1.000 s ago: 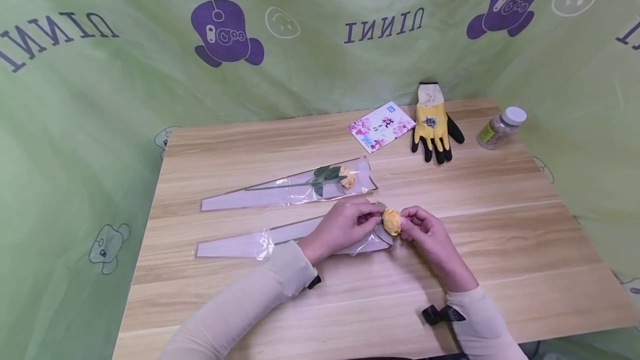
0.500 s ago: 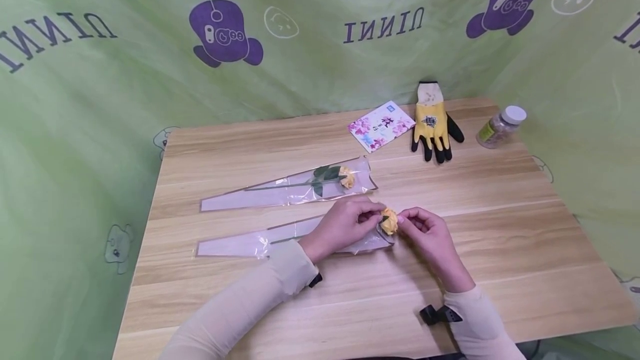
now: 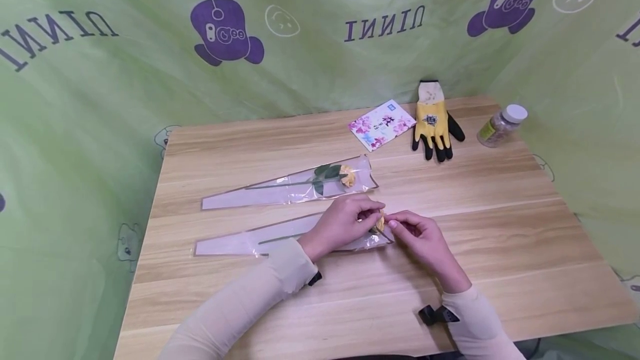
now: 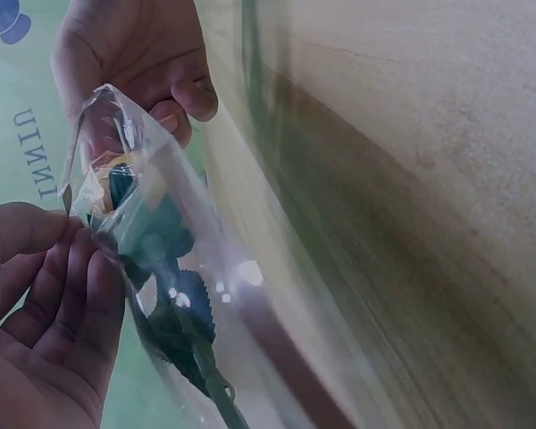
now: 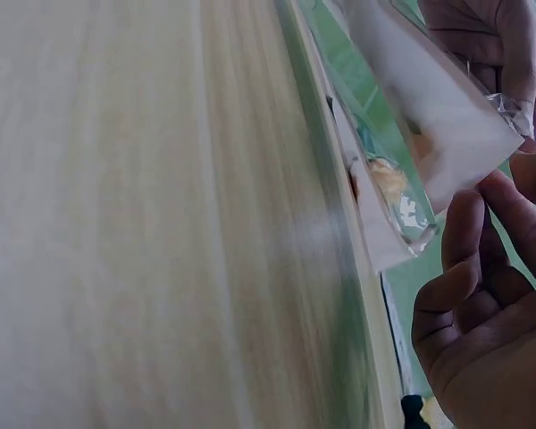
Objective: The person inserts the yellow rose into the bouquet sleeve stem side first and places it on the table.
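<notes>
A yellow artificial rose (image 3: pixel 381 222) lies mostly inside a clear plastic flower sleeve (image 3: pixel 225 245), its head at the wide mouth. Its green leaves (image 4: pixel 180 335) and stem show through the film in the left wrist view. My left hand (image 3: pixel 344 222) pinches the sleeve's mouth edge between thumb and fingers. From the right, my right hand (image 3: pixel 424 239) has thumb and index finger at the rose head, pinching its petals. The right wrist view shows those fingertips close against the sleeve's pale back (image 5: pixel 460 134), which hides the rose there.
A second sleeve with a yellow rose (image 3: pixel 347 176) lies just beyond, on the wooden table (image 3: pixel 500 249). Farther back are a floral card (image 3: pixel 382 125), a yellow-and-black glove (image 3: pixel 433 121) and a jar with a white lid (image 3: pixel 501 125). Green printed fabric hangs around the table.
The rose head has moved left, from outside the sleeve's mouth to inside it, and its stem reaches further down the sleeve. My right hand has followed leftward; the left stays nearly still.
</notes>
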`<state>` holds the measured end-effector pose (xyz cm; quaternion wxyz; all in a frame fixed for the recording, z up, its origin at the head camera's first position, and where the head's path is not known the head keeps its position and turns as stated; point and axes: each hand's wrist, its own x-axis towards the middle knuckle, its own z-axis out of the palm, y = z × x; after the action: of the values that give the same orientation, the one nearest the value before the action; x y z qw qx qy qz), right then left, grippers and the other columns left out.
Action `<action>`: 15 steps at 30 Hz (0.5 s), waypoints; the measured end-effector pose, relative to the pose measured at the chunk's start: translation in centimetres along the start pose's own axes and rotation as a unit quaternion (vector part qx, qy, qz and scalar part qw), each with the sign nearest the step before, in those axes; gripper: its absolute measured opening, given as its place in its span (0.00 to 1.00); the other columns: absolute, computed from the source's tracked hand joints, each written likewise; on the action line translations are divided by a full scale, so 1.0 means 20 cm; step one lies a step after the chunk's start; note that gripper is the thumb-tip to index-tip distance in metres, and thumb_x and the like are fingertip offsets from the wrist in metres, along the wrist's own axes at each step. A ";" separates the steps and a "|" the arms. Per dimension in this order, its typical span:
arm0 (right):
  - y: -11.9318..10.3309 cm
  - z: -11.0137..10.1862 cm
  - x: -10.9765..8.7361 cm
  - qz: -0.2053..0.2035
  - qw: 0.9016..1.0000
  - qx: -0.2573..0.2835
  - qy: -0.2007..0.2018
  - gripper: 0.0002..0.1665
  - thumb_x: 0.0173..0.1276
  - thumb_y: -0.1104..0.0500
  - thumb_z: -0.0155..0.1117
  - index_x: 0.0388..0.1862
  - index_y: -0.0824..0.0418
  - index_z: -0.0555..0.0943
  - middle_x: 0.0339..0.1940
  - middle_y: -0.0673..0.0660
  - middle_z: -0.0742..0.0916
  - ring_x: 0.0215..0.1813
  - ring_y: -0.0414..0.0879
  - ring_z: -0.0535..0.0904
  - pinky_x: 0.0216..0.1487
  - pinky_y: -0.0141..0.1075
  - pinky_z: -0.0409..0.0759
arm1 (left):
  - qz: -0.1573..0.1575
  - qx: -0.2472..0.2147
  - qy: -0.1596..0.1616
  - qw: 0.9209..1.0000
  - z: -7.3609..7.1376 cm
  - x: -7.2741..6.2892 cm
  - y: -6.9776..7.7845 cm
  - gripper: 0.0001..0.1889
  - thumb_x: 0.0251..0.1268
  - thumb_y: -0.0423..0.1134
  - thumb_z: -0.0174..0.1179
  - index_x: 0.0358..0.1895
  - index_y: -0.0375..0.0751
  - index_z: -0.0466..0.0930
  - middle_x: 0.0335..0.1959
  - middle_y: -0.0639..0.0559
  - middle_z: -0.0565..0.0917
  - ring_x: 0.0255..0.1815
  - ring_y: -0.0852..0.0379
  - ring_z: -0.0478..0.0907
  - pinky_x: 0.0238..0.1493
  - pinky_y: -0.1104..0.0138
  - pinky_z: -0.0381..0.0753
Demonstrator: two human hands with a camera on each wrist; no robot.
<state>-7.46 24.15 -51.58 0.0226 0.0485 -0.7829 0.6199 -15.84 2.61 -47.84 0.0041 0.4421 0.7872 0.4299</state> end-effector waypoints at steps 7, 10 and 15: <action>-0.01 0.00 0.00 -0.009 1.000 -0.002 0.006 0.11 0.76 0.67 0.61 0.52 0.69 0.85 0.50 0.61 0.88 0.54 0.42 0.82 0.57 0.29 0.77 | 0.007 0.001 0.001 1.000 -0.01 0.01 0.00 0.12 0.68 0.32 0.65 0.52 0.37 0.87 0.40 0.53 0.87 0.37 0.66 0.78 0.42 0.78 0.76; -0.01 0.02 0.00 -0.017 1.000 -0.010 -0.012 0.12 0.77 0.66 0.59 0.53 0.68 0.86 0.52 0.60 0.87 0.57 0.43 0.81 0.61 0.29 0.75 | 0.012 -0.005 0.004 1.000 -0.01 0.01 0.01 0.11 0.68 0.31 0.66 0.52 0.36 0.87 0.40 0.52 0.87 0.36 0.65 0.78 0.42 0.79 0.76; -0.01 0.03 0.01 -0.031 0.998 -0.027 -0.043 0.14 0.78 0.67 0.57 0.56 0.69 0.84 0.55 0.60 0.86 0.62 0.42 0.78 0.66 0.29 0.70 | 0.019 -0.011 0.009 1.000 0.00 0.01 0.01 0.11 0.67 0.30 0.66 0.51 0.35 0.87 0.39 0.52 0.87 0.36 0.65 0.78 0.40 0.79 0.77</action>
<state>-7.54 23.45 -51.53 0.0098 0.0984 -0.7976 0.5950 -15.82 2.90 -47.58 -0.0056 0.4530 0.7738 0.4426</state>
